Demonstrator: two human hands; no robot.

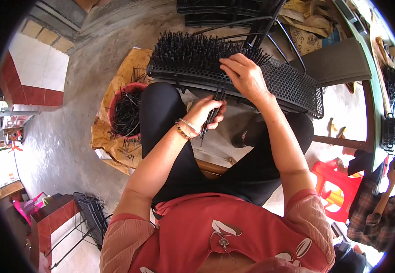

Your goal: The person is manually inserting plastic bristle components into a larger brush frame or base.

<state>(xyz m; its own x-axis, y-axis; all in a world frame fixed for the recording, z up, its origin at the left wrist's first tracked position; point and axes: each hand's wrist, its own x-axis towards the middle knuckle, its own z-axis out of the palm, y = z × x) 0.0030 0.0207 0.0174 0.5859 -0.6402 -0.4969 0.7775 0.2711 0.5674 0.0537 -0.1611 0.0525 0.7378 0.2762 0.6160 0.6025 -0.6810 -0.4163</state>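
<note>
- Black plastic makes up nearly all the work here: a long perforated panel [293, 86] lies across the seated person's lap, running from about ten o'clock to three o'clock of the picture's centre.
- Its left half is thick with upright black pins [193, 48], standing like bristles; the right half shows only bare holes.
- Left hand [204, 113] sits just below the panel's near edge, fingers curled shut around a small bundle of black sticks [213, 111] whose ends poke out above and below the fist; bangles circle that wrist.
- Right hand [245, 75] rests on top of the panel at twelve o'clock, where pins meet bare holes, fingers bent down onto the mesh; whether it pinches a stick I cannot tell.
- At nine o'clock from the left hand stands a red bucket [115, 98] on a brown sack [104, 136], holding a loose tangle of the same black sticks, a few spilled onto the sack.
- At four o'clock, a red plastic stool [336, 182] stands on the floor, beside another person's checked sleeve [365, 214].
</note>
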